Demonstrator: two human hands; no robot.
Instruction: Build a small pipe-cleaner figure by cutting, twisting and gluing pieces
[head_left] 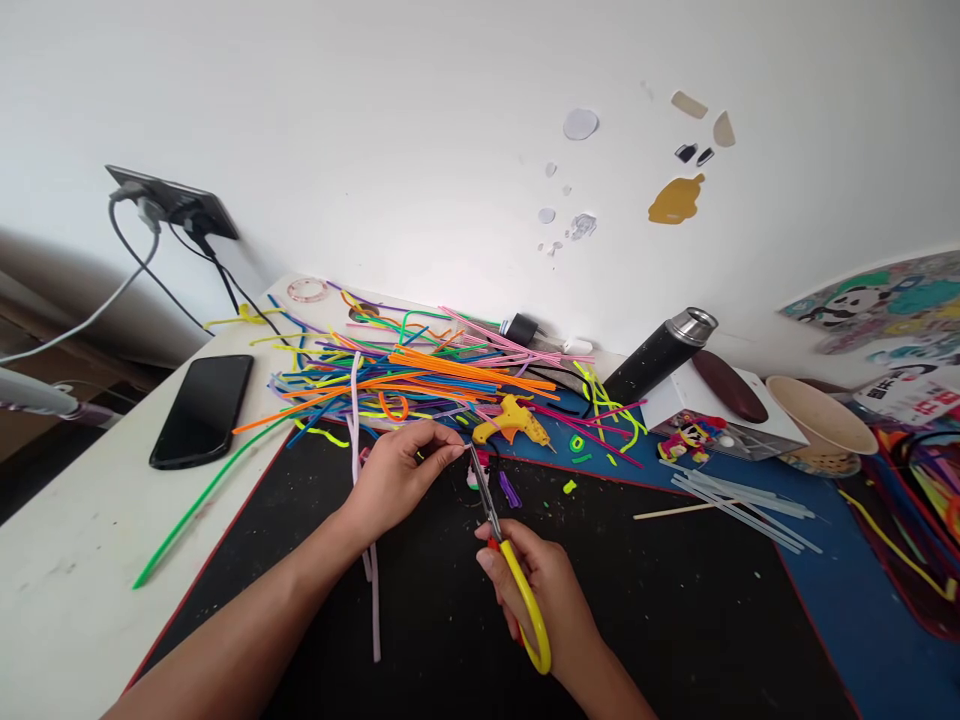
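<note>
No text was legible. White sheet (909, 392) at right edge bore dark and red characters, too blurred to read.

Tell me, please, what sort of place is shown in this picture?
It looks like a craft worktable, perhaps in a home. A heap of colourful pipe cleaners, a yellow glue gun and the scissors in the person's right hand suggest it.

And the tiny piece (468, 446) in the left hand (394, 475) is too small to name, the right hand (555, 585) hides part of the scissors (515, 570), and the right edge slices the panda poster (892, 300) and coloured bundle (930, 490), its strips blurring
</note>
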